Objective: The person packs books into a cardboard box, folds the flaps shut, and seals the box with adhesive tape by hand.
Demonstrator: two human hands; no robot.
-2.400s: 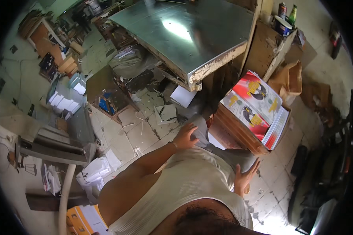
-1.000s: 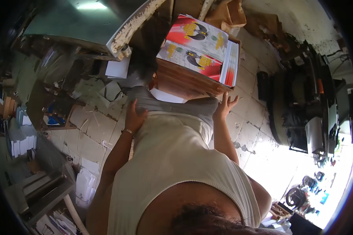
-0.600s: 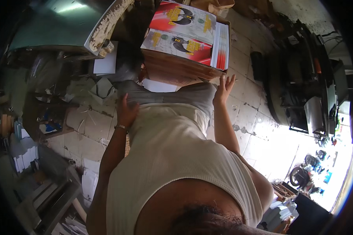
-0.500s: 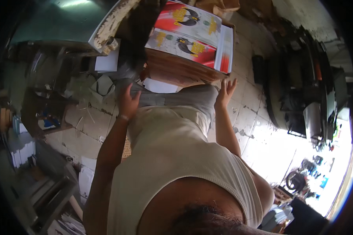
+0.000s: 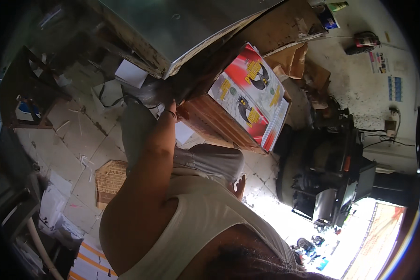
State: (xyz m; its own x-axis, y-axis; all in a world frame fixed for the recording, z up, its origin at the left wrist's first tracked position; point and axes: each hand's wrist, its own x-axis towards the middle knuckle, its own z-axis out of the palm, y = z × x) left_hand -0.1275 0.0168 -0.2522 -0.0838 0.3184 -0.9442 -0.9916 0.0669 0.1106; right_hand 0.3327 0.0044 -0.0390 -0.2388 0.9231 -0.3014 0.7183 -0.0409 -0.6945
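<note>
My left hand (image 5: 171,108) reaches forward to the near left corner of a brown wooden crate or box (image 5: 214,119). One finger looks stretched out; the others are dim or hidden, and I cannot tell whether it grips the corner. On the box lie two stacks of printed covers (image 5: 249,91) in red, white and grey, with a black figure on each. Low beside my right knee hangs my right hand (image 5: 239,186), partly hidden by my leg. Its visible fingers are apart and hold nothing.
A dark metal-topped table (image 5: 186,28) juts in at the far side. To the right stands a black machine (image 5: 322,163). White paper sheets (image 5: 130,73) and a flattened cardboard piece (image 5: 109,182) lie to the left, near a small wooden stool (image 5: 28,98).
My body and view have turned, so the box now appears tilted. My left hand has gone from above my thigh to the box's corner; my right hand has dropped beside my knee.
</note>
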